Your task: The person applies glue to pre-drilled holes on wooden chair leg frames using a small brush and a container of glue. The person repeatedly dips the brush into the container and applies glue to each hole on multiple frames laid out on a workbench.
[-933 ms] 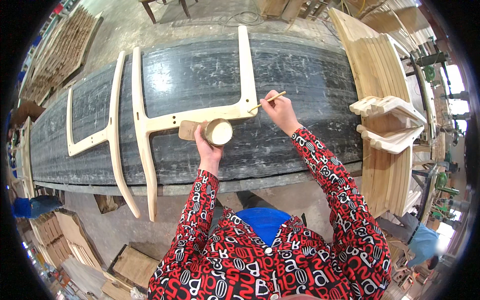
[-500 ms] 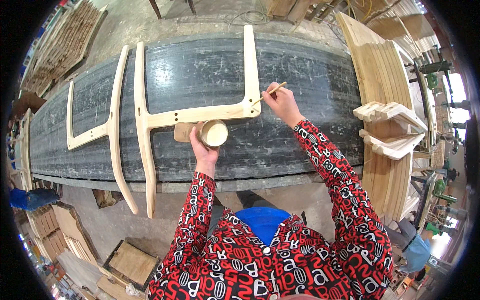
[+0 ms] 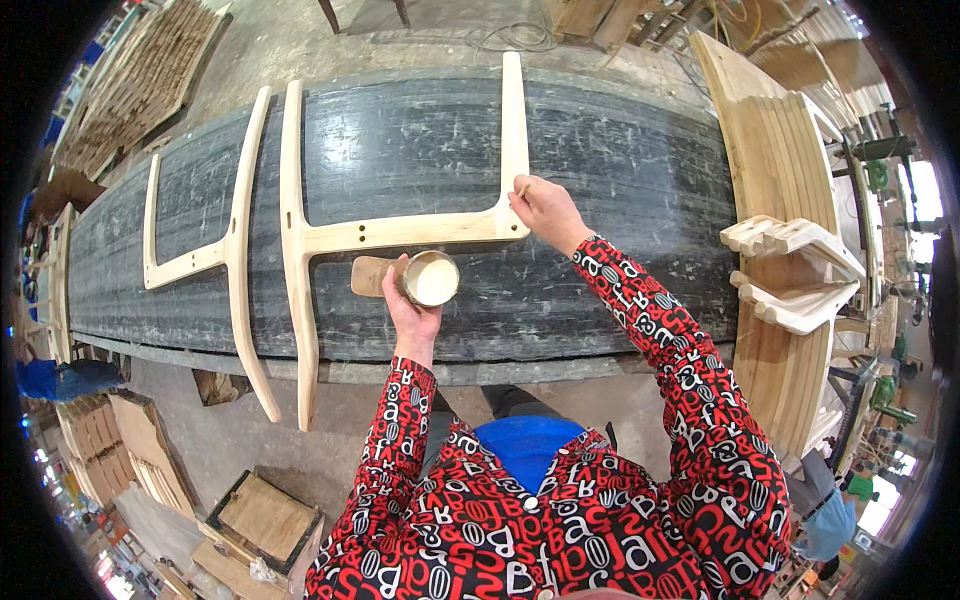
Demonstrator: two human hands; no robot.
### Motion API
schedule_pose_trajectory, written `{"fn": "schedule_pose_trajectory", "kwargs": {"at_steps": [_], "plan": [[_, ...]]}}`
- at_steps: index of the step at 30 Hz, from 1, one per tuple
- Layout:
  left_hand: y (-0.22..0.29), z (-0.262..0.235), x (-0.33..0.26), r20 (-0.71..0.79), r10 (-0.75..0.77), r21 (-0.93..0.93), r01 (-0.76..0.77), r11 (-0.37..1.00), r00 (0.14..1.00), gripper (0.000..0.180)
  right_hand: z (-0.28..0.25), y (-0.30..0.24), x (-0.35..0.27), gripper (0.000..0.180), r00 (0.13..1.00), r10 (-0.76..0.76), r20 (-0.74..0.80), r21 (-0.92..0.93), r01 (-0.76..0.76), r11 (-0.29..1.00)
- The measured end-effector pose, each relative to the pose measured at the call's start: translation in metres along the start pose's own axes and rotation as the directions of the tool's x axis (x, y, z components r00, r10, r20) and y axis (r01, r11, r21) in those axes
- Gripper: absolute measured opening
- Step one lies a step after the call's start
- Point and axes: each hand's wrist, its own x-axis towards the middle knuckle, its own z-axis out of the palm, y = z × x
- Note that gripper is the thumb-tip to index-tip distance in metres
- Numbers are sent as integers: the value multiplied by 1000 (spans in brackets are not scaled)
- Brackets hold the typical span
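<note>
Right hand pinches a thin wooden stick against the pale H-shaped wooden frame; left hand grips a small round cup just below that frame's crossbar.

We have a single view, taken from a wide fisheye camera worn on the person's head. It looks steeply down and forward over the person's chest onto the dark workbench. Both forearms enter from the lower edge, so we see the left hand and the right hand near the frame centre at close range. The lens bends straight edges: the near edge of the workbench bows, and a black circular border cuts off the corners. The picture's left matches the person's left. At the rim we see the workshop floor below and stacked wooden parts to the right. No second view overlaps it.
</note>
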Motion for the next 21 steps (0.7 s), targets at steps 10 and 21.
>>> {"fn": "schedule_pose_trajectory", "kwargs": {"at_steps": [10, 21], "plan": [[-5, 2, -6, -41, -9, 32, 11, 999, 999, 41, -7, -1, 4, 10, 986, 166, 33, 184, -169, 968], [-18, 4, -5, -41, -36, 40, 37, 998, 999, 42, -16, 0, 5, 12, 989, 116, 91, -40, -113, 993]]}}
